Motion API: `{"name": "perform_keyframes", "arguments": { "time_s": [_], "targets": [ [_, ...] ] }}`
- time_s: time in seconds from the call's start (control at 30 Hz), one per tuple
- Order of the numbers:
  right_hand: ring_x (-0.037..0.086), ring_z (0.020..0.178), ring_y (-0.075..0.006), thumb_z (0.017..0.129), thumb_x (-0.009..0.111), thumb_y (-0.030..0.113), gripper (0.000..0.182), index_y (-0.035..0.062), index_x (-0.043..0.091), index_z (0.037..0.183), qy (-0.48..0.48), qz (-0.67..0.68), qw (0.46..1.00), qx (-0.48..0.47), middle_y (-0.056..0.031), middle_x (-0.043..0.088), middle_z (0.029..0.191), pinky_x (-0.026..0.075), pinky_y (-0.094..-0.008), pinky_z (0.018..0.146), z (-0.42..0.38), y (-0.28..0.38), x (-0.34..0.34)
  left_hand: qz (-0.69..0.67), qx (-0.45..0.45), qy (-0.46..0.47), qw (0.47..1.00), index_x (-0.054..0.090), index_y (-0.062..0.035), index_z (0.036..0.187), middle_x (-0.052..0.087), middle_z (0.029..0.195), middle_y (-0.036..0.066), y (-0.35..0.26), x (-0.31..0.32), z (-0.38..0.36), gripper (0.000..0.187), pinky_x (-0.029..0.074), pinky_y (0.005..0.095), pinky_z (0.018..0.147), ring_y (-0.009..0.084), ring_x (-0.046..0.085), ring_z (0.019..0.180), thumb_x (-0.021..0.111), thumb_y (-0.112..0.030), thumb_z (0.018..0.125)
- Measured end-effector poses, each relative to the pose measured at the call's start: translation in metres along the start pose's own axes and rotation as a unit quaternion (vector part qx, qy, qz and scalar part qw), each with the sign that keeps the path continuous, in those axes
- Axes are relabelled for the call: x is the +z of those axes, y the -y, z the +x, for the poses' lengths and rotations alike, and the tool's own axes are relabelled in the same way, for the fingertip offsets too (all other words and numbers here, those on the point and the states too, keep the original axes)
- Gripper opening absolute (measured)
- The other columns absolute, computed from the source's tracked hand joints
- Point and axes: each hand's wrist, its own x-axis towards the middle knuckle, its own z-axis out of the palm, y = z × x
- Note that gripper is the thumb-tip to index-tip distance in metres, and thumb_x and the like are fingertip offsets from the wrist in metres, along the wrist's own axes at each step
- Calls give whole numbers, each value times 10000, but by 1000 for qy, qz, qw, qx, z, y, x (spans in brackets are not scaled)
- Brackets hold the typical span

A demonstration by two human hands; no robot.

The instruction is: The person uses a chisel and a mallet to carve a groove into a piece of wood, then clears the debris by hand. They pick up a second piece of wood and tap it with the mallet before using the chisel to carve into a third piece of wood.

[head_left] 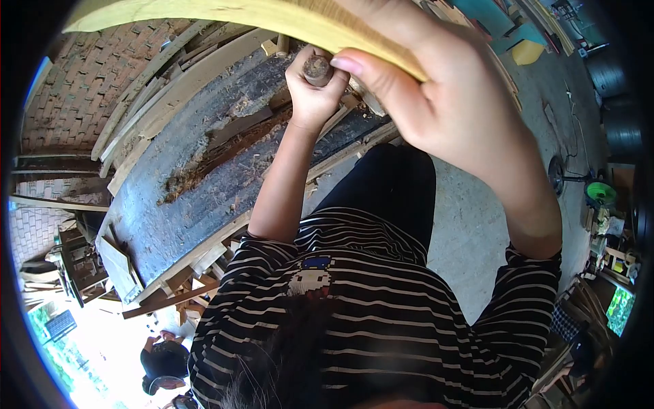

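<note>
A long, curved, pale yellow wooden piece point(225, 15) crosses the top of the view, close to the camera. My right hand point(443, 82) grips its right part, thumb underneath and fingers over it. Lower and further left, my left hand point(315, 92) is wrapped round a round wooden handle point(318, 70), whose end faces the camera; the rest of that tool is hidden. The left hand is over the dark workbench point(225, 177), which has a long recess with wood shavings in it.
Long boards point(160, 105) lie along the bench's far side by a brick wall point(88, 75). Wood scraps are under the bench. A green fan point(599, 193) stands at the right on the concrete floor point(470, 232). Another person point(165, 361) is at the lower left.
</note>
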Motion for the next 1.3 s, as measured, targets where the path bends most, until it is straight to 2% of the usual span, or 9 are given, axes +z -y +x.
{"name": "perform_keyframes", "arguments": {
  "time_s": [0.03,0.1,0.27,0.4,0.47,0.57,0.8,1.0,1.3],
  "targets": [
    [499,459,-119,886,620,102,521,242,502,1373,94,-3,991,90,-71,623,724,415,-272,433,-5,1,1,-19,-15,14,1000,637,-1,919,679,869,32,3,-1,0,206,509,250,731,95,631,802,739,-87,762],
    [429,397,-86,912,594,139,489,220,493,1384,254,-91,950,159,-41,543,550,354,-255,379,-20,-2,8,-47,-26,20,998,637,5,938,683,903,40,8,-1,-2,247,514,254,745,104,640,828,763,-118,764],
    [432,383,-101,903,605,141,465,207,526,1356,192,-90,968,132,-52,561,561,365,-248,367,-8,6,9,-25,19,-7,999,630,9,939,675,894,45,8,-5,0,254,515,259,738,104,635,807,767,-117,765],
    [503,458,-125,891,613,96,545,267,479,1391,35,-1,995,91,-99,627,696,431,-284,446,-11,7,19,-122,-81,-33,989,596,2,870,640,834,30,11,-8,1,215,503,265,667,95,595,717,740,-115,761],
    [512,413,-130,885,635,137,496,204,514,1361,288,-93,934,192,-75,613,610,426,-257,386,-22,5,18,-15,0,-14,1000,592,-8,873,638,828,37,10,-5,2,209,501,262,659,111,590,693,732,-105,753],
    [432,414,-115,900,609,98,523,278,495,1378,353,-70,893,270,-77,579,585,386,-293,419,-18,9,18,0,-67,20,998,611,-21,826,644,814,59,34,-1,0,194,516,279,626,157,615,693,748,-112,723],
    [503,533,-96,916,582,86,453,128,515,1362,83,-2,986,148,-129,682,992,434,-236,498,-12,14,-8,71,-71,55,993,601,-2,785,635,685,38,31,5,-5,138,478,241,590,82,570,629,709,-64,725],
    [495,590,-56,917,538,34,485,81,465,1394,51,54,926,369,-76,597,1233,415,-176,522,-45,19,-42,23,-7,41,999,524,-23,794,602,655,71,1,-13,-3,98,458,254,479,109,550,526,612,6,827],
    [481,532,-65,971,485,155,513,69,351,1459,9,12,883,470,-72,604,794,400,-204,466,-96,14,-67,55,-1,95,994,526,-28,740,588,663,23,11,11,14,142,441,236,515,75,528,561,645,6,811]
  ]
}}
